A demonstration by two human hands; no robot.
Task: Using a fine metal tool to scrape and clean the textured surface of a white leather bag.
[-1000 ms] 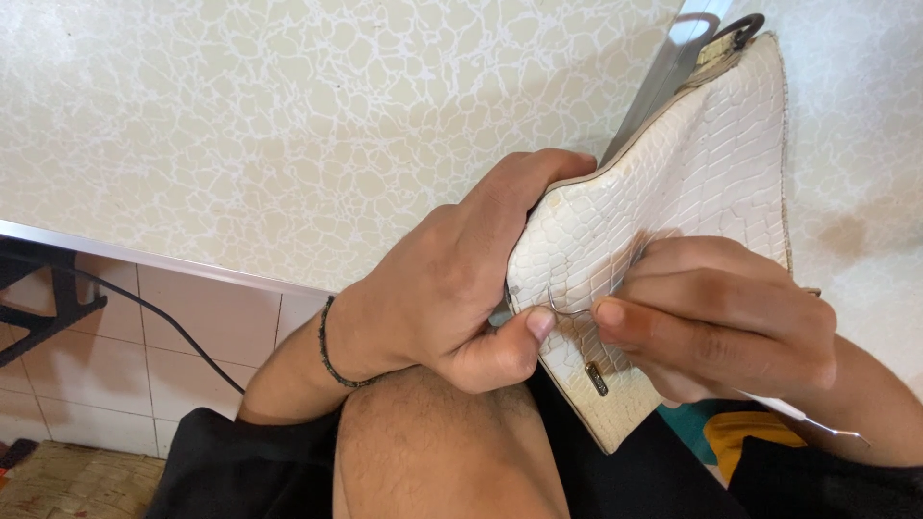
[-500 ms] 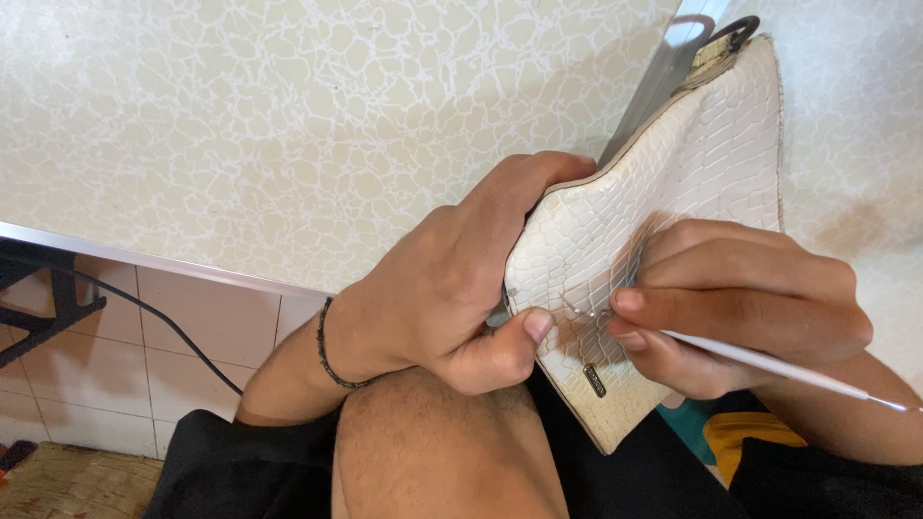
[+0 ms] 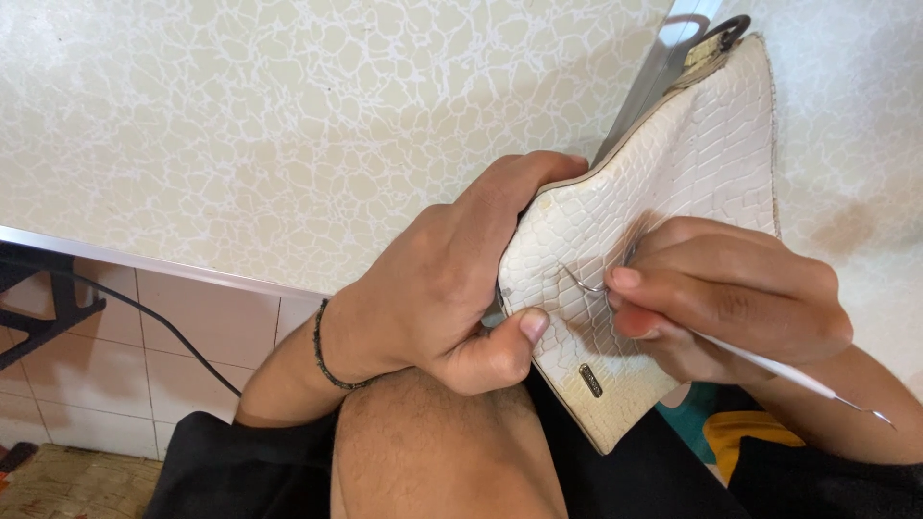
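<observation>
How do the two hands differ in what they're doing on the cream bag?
The left hand wraps the cream bag edge, thumb pressed on its face; the right hand pinches a thin hooked tool. The left wrist wears a dark bracelet; the right is bare. Both touch the bag.

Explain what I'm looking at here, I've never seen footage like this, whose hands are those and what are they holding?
The picture comes from a camera worn on a person's head, looking down at their own two bare hands and their knee. There is no machine. The left hand, with a thin dark bracelet on its wrist, grips the edge of a cream bag with a scale-like embossed texture. The right hand pinches a thin curved metal needle against the bag's face, and a slim white rod-like tool runs out from under that hand. A small metal tag sits near the bag's lower corner. Behind the hands is a pale crackle-patterned surface, with tiles below it.
</observation>
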